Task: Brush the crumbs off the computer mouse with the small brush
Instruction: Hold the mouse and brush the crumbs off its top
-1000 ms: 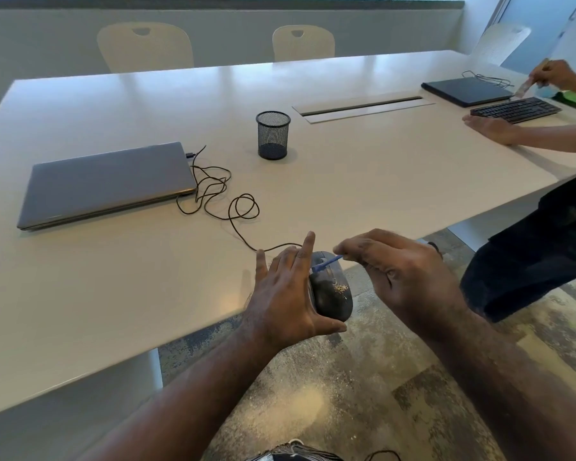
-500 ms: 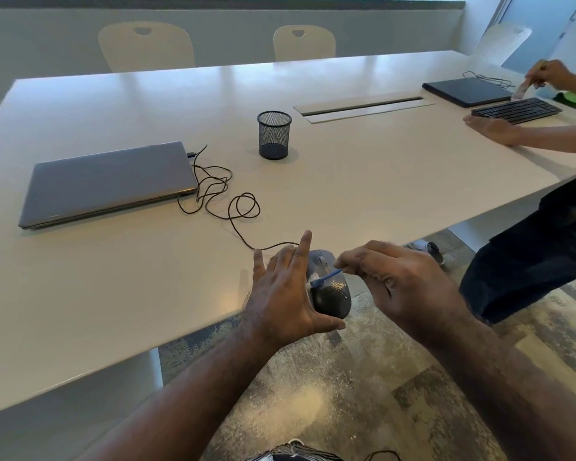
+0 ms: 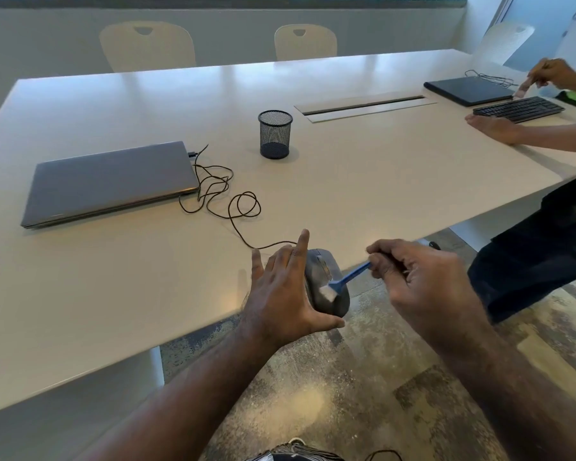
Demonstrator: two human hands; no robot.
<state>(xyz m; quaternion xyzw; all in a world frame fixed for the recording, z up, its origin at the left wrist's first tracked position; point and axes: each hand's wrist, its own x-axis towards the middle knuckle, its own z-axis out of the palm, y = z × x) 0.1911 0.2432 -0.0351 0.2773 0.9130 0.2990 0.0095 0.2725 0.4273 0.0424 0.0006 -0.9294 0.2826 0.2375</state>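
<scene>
Head view: right hand (image 3: 419, 277) presses brush (image 3: 341, 281) on mouse (image 3: 326, 287)

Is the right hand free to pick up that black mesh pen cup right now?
Probably not: the right hand already pinches the small blue brush, and the black mesh pen cup stands well beyond it, farther up the white table.

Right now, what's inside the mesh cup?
Nothing shows in the mesh cup: through the wire walls only its dark bottom is visible. Anything small lying flat on that bottom could not be made out.
</scene>
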